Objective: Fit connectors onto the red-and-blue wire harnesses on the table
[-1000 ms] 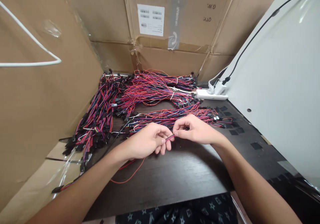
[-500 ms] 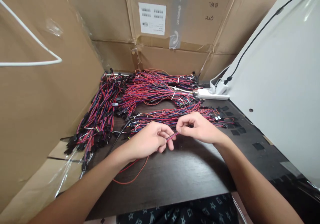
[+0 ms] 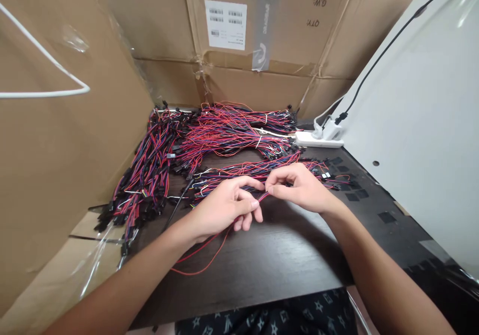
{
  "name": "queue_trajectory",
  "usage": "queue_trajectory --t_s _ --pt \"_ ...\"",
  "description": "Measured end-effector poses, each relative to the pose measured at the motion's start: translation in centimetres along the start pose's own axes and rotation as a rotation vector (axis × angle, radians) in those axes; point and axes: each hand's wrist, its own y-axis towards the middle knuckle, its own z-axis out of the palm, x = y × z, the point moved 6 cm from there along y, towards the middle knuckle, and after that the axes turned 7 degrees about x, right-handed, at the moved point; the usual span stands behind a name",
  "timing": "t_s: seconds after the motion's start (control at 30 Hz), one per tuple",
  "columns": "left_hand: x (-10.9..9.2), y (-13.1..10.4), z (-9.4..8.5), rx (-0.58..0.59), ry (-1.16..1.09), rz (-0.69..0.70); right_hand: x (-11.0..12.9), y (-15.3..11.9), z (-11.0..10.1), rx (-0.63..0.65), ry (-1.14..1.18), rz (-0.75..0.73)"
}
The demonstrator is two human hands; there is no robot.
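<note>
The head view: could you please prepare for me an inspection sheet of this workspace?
Surface: dark tabletop, black patches at right.
Things in hand: thin red and dark wires; a red loop shows beside the left forearm.
Clutter: many wire bundles with black connectors, at the left and back.
Hands: left hand holds the wires, index finger extended; right hand pinches them between thumb and finger.
Cables: black cable runs to plugs at the white power strip.
Surroundings: cardboard at left and back; white panel at right.
Liquids: nothing seen.
</note>
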Motion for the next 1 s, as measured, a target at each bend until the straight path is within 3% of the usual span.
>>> queue_trajectory --t_s 0.2,0.43,0.63,0.8,1.0 --pt "0.5 0.0 -0.1 -0.034 -0.063 -0.043 0.0 0.2 0.0 0.014 0.019 0.009" --pt "-0.2 0.0 -1.0 -0.157 0.222 -0.004 -0.5 0.1 0.2 0.041 0.019 0.053" --pt "-0.6 -0.1 -1.1 -0.228 0.331 -0.013 -0.6 0.1 0.3 0.047 0.005 0.073" --pt "0.3 -0.3 -0.8 -0.228 0.239 -0.129 -0.7 0.2 0.5 0.070 0.008 0.072" --pt "0.7 -0.1 -0.7 -0.219 0.204 -0.111 -0.7 0.2 0.6 0.079 0.007 0.068"
